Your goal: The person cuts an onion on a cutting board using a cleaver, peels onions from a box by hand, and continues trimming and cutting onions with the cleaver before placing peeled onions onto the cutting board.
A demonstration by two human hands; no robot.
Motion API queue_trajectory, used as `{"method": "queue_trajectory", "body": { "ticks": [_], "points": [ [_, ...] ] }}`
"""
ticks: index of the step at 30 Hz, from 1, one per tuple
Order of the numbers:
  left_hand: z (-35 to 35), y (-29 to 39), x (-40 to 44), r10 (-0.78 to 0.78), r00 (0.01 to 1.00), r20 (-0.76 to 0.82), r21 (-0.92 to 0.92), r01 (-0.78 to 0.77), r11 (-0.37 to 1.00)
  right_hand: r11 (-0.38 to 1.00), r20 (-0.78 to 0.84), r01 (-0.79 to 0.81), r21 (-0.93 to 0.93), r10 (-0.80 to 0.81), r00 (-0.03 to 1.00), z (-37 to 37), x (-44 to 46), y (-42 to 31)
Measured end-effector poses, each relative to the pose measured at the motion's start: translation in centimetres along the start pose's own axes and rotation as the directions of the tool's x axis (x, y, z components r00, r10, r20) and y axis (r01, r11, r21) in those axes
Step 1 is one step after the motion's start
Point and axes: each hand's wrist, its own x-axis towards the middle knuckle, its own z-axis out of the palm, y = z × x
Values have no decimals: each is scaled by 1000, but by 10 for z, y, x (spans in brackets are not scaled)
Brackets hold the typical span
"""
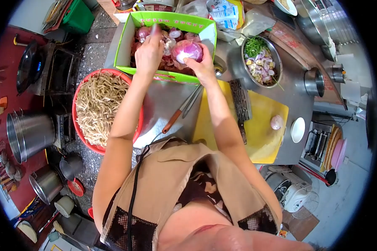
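Observation:
My right hand [203, 67] holds a large red onion [187, 51] over the green box [123, 46], fingers and thumb wrapped round its side. My left hand [149, 53] is just left of that onion, above the box, with its fingers curled and the fingertips blurred. Whatever it may pinch is hidden. Inside the box lie several red onions and loose purple skins [167, 65]. Below my right forearm is a yellow cutting board [264, 144] with a dark-bladed cleaver [240, 100] and a small pale purple bulb [276, 122] on it.
A red basin [75, 115] of pale brownish strips stands at left. A steel bowl [280, 69] holds sliced onion and chopped greens. A wooden-handled metal tool [171, 122] lies on the steel table. A white dish [298, 130] sits right of the board; pots [31, 136] stand far left.

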Motion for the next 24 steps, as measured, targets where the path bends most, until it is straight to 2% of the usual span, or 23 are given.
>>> {"method": "queue_trajectory", "body": {
  "ticks": [1, 3, 4, 5, 7, 8, 12, 14, 15, 17, 18, 21, 23, 24],
  "points": [
    [2, -2, -1, -1, 1000, -1, 1, 1, 1000, 1000, -6, 12, -11, -12, 1000, 1, -1, -1],
    [5, -2, -4, 195, 971, -136, -138, -214, 967, 999, -16, 25, -22, -25, 1000, 3, -1, -6],
    [-6, 12, -7, 94, 996, -3, -330, -90, 940, 998, -28, 28, -56, -30, 999, 6, -2, -9],
    [-5, 18, -10, 51, 999, 18, -468, -37, 883, 996, -40, 29, -89, -32, 999, 8, -4, -10],
    [-8, 22, -15, 166, 986, 17, -446, -141, 884, 995, -16, 31, -96, -33, 999, 6, -2, -4],
    [-4, 21, -16, 205, 978, -44, -399, -205, 894, 993, 6, 42, -107, -41, 999, 4, 0, -2],
    [-2, 21, -17, 207, 978, -22, -350, -202, 915, 964, -22, 71, -254, -79, 997, 4, -1, 2],
    [-6, 21, -13, 147, 980, 134, -188, -120, 975, 869, -28, 58, -492, -82, 996, 8, -5, -4],
    [-8, 20, -10, 145, 980, 134, -184, -119, 976, 870, -25, 58, -489, -81, 996, 8, -5, -2],
    [-12, 18, 0, 253, 957, 146, -266, -208, 941, 886, -41, 123, -447, -158, 987, 6, -4, 2],
    [-16, 17, 4, 280, 949, 143, -376, -209, 903, 903, -66, 97, -419, -137, 988, 8, -5, -3],
    [-17, 22, 4, 279, 945, 172, -351, -205, 913, 914, -85, 58, -400, -100, 991, 10, -7, -11],
    [-11, 23, 2, 284, 949, 137, -360, -219, 907, 903, -87, 55, -427, -102, 991, 8, -4, -4],
    [-11, 26, 0, 261, 955, 144, -289, -212, 934, 889, -88, 52, -455, -103, 991, 7, -4, -3]
  ]
}}
